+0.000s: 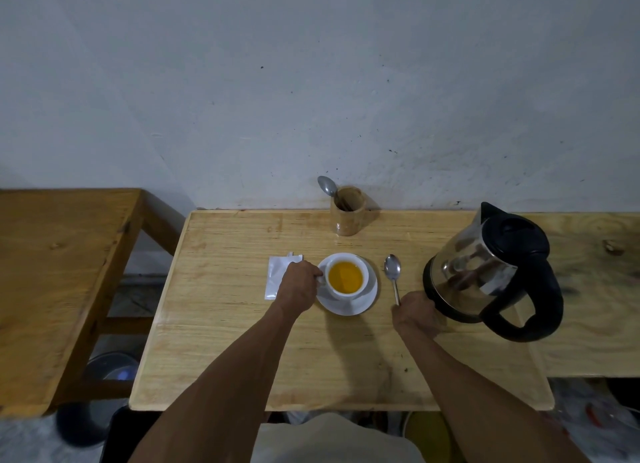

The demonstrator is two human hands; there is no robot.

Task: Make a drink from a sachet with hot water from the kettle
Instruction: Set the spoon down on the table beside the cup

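Note:
A white cup (346, 258) full of orange drink stands on a white saucer (363, 303) mid-table. My left hand (298, 286) grips the cup's handle on its left side. A white sachet (277, 275) lies flat just left of the cup, partly under my left hand. A metal spoon (392, 272) lies on the table to the right of the saucer, and my right hand (414, 312) is closed around the end of its handle. The steel kettle (485, 268) with black lid and handle stands right of that hand.
A wooden holder (348, 216) with another spoon (327, 186) stands at the back by the grey wall. A darker wooden table (59, 272) is to the left, and a plank surface (595, 289) extends right behind the kettle. The light wooden table (242, 341) ends near my body.

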